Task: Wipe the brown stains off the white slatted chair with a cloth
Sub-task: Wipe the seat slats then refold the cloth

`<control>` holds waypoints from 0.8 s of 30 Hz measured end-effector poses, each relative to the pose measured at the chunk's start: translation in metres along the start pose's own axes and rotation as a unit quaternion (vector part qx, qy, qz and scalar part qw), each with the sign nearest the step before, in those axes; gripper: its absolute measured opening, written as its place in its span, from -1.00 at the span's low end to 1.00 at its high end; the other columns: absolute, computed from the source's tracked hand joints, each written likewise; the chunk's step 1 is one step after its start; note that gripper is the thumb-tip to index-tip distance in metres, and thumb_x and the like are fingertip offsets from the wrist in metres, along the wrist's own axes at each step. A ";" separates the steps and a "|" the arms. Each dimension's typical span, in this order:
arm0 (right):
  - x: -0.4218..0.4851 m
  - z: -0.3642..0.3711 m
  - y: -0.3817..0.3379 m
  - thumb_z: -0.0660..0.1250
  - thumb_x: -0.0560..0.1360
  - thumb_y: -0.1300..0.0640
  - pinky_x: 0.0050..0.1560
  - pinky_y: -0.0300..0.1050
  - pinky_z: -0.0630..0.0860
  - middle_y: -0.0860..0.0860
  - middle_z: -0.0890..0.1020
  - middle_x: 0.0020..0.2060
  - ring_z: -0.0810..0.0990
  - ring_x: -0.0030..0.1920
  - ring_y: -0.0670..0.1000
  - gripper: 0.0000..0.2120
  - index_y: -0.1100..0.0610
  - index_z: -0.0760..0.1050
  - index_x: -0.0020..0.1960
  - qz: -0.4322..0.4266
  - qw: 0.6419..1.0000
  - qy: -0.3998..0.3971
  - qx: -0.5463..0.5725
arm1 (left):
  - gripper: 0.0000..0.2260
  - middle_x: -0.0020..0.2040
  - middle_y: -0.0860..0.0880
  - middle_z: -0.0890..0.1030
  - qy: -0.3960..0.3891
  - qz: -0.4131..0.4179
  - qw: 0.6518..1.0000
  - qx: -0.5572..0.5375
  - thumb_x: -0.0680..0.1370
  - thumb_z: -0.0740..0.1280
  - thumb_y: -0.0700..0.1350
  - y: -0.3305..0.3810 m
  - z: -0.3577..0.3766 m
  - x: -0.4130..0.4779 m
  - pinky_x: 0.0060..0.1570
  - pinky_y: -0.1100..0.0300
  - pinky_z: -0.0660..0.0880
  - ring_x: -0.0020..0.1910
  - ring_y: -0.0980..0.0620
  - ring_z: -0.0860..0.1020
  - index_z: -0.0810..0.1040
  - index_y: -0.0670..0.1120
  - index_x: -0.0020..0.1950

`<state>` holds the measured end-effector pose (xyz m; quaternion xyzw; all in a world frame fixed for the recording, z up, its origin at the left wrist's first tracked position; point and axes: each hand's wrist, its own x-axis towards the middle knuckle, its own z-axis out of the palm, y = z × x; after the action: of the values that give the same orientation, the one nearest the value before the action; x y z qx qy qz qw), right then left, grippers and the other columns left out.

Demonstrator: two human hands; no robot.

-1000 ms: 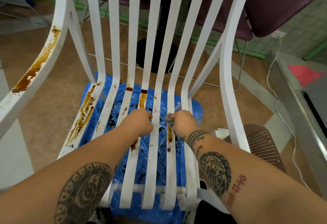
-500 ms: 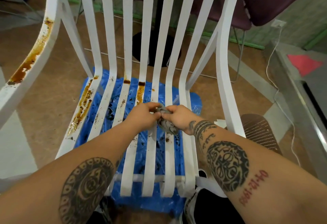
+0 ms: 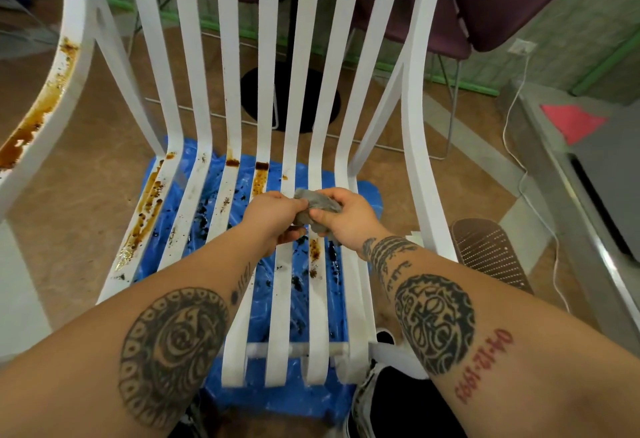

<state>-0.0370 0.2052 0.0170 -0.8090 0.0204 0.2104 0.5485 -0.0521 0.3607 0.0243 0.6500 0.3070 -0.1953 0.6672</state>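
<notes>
Both hands, left (image 3: 273, 218) and right (image 3: 346, 218), grip the grey cloth (image 3: 317, 207) above the middle slats of the chair (image 3: 282, 299). Brown stains (image 3: 147, 209) cover the left slat edge; gaps between slats show blue sheet (image 3: 258, 302).

The white slatted chair (image 3: 420, 126) is filling most of the frame, its long curved slats running from the top edge down to the seat at lower centre. It is carrying brown stains (image 3: 145, 216): they are streaking the leftmost seat slat, running along the armrest (image 3: 78, 22) at upper left, and spotting the middle slats. The cloth (image 3: 317, 207), small, grey and crumpled, is sitting bunched just above the middle seat slats at frame centre, with the left hand (image 3: 273, 216) and right hand (image 3: 349, 219) pinching it between them.
</notes>
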 end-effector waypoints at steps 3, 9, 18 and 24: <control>0.006 0.005 0.007 0.42 0.56 0.11 -0.08 -0.04 0.68 0.06 0.70 -0.05 0.70 -0.06 0.07 -0.84 0.04 0.63 0.13 0.003 0.997 0.031 -0.072 | -0.78 -0.07 -0.19 0.69 0.033 0.061 0.989 0.131 0.58 0.40 0.01 -0.007 0.002 0.003 -0.39 0.14 0.55 -0.28 -0.07 0.63 0.55 -0.15 -0.06; 0.018 0.011 0.032 0.35 0.58 0.06 0.06 -0.06 0.60 -0.02 0.72 -0.02 0.66 -0.02 0.03 -0.84 -0.02 0.67 0.11 0.013 0.960 0.047 -0.276 | -0.70 0.21 -0.10 0.62 0.004 0.155 0.914 0.374 0.59 0.39 -0.07 -0.021 0.007 0.007 -0.30 0.20 0.50 -0.12 0.00 0.58 0.56 0.01 0.33; 0.020 0.012 0.022 0.35 0.49 0.17 -0.08 -0.07 0.64 0.03 0.68 -0.13 0.62 -0.13 0.07 -0.85 0.06 0.70 -0.05 0.031 0.905 -0.041 -0.423 | -0.82 -0.01 -0.10 0.68 -0.062 0.170 0.791 0.584 0.60 0.32 -0.14 -0.025 0.011 0.016 -0.08 0.05 0.64 -0.09 -0.08 0.63 0.70 -0.05 0.11; 0.024 -0.004 -0.002 0.37 0.55 0.01 0.00 -0.11 0.54 0.02 0.70 -0.05 0.60 -0.04 0.04 -0.81 0.07 0.71 0.04 0.033 0.890 -0.080 -0.447 | -0.79 0.11 -0.06 0.66 -0.056 0.187 0.832 0.520 0.62 0.34 -0.05 -0.012 -0.003 0.010 0.01 0.08 0.59 0.00 -0.04 0.61 0.66 0.04 0.23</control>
<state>-0.0134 0.2075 0.0115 -0.9479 -0.0932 0.2796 0.1213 -0.0535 0.3637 0.0087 0.9338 -0.0052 -0.2335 0.2710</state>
